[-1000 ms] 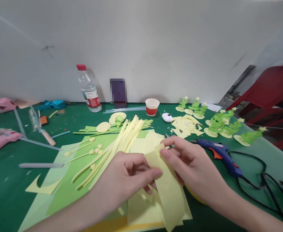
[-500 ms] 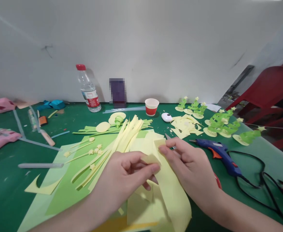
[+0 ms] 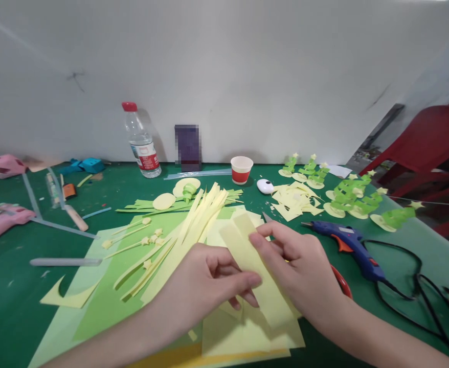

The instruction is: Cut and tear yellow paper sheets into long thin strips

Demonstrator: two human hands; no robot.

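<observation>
A pale yellow paper strip (image 3: 273, 301) is held between my two hands, over a stack of yellow and green sheets. My left hand (image 3: 224, 276) pinches it with thumb and fingers near its middle. On the right, my right hand (image 3: 291, 263) grips its upper part, thumb on top. Long thin yellow strips (image 3: 203, 212) fan out just beyond my left hand. Red-handled scissors (image 3: 340, 282) lie partly hidden beneath my right hand. Small star-tipped strips (image 3: 132, 244) rest on the green sheet (image 3: 105, 312) at the left.
A blue glue gun (image 3: 349, 243) with a black cable lies right of my hands, near green spiral trees (image 3: 349, 197). Farther back stand a water bottle (image 3: 143, 148), a paper cup (image 3: 241, 171) and yellow scraps (image 3: 295, 199). A pink glue gun (image 3: 4, 225) is far left.
The yellow strip, earlier curved downward with its upper end bent, now lies flatter and straighter between my hands. My left hand has shifted slightly right and down, its thumb farther across the paper.
</observation>
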